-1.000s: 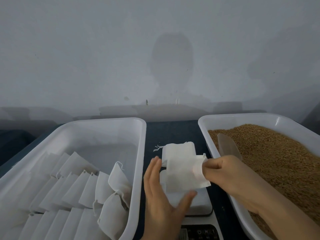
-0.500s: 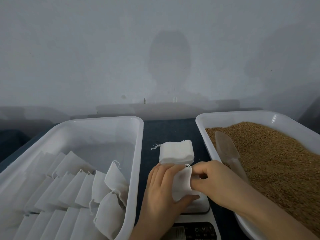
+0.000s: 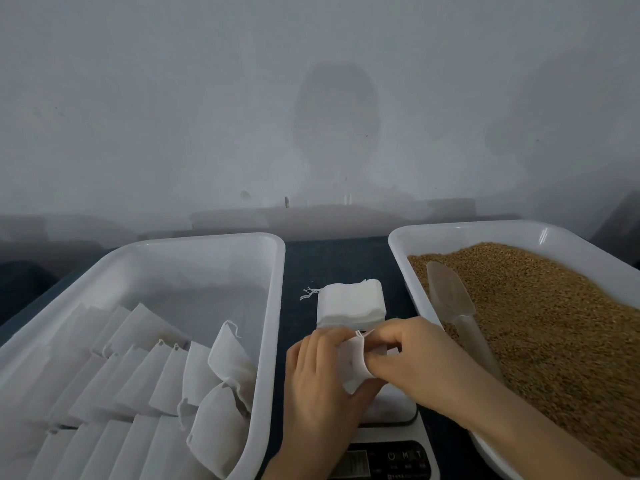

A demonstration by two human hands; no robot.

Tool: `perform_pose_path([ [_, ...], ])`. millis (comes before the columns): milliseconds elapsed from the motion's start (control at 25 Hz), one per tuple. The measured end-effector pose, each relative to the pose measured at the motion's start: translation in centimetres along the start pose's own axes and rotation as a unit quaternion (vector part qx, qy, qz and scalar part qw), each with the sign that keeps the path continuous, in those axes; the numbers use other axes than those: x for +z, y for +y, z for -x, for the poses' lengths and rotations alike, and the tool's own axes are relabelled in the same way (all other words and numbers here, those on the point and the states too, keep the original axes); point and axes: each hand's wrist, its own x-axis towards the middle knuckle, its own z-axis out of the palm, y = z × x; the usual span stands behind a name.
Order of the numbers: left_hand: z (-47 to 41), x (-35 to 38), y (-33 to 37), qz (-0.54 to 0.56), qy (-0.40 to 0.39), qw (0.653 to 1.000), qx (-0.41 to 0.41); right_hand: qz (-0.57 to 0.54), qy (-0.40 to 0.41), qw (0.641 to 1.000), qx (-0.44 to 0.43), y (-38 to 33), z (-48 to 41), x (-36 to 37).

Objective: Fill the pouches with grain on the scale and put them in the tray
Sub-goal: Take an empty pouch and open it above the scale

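Note:
Both hands hold one small white pouch [image 3: 353, 365] just above the white scale [image 3: 391, 410]. My left hand [image 3: 318, 386] cups it from the left and below. My right hand [image 3: 412, 362] pinches its top edge from the right. Behind them a stack of empty pouches [image 3: 350, 303] lies on the dark table. The white tray [image 3: 266, 306] on the left holds rows of filled pouches [image 3: 145, 379]. The right tray [image 3: 401, 258] is full of brown grain [image 3: 561, 323], with a clear plastic scoop [image 3: 450, 296] lying in it.
The scale's dark display panel [image 3: 388, 460] shows at the bottom edge. A grey wall stands close behind the table. The far half of the left tray is bare.
The pouch was spread flat between the hands a second ago. Both hands have drawn together and lowered it over the scale, bunching it.

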Motion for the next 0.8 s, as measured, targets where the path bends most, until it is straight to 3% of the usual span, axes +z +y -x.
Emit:
perform_pose_path([
  [160, 0.4, -0.6, 0.1, 0.112, -0.058, 0.985, -0.114, -0.017, 0.013, 0.999, -0.036, -0.2, 0.3, -0.8],
  [280, 0.7, -0.8, -0.1, 0.170, -0.069, 0.970, -0.162, 0.035, 0.104, 0.993, -0.035, 0.6, -0.3, -2.9],
  [360, 0.6, -0.9, -0.1, 0.198, -0.064, 0.960, -0.185, 0.132, 0.135, 0.982, 0.023, 2.1, -1.4, -5.2],
  [520, 0.4, -1.2, 0.0, 0.242, -0.064, 0.944, -0.214, 0.318, 0.108, 0.922, 0.194, 6.2, -3.1, -8.3],
  [640, 0.4, -1.3, 0.0, 0.247, -0.070, 0.941, -0.220, 0.313, 0.053, 0.910, 0.266, 8.3, -4.0, -7.3],
  [800, 0.6, -1.2, -0.4, 0.247, -0.076, 0.939, -0.227, 0.260, 0.045, 0.929, 0.259, 8.4, -4.5, -6.4],
])
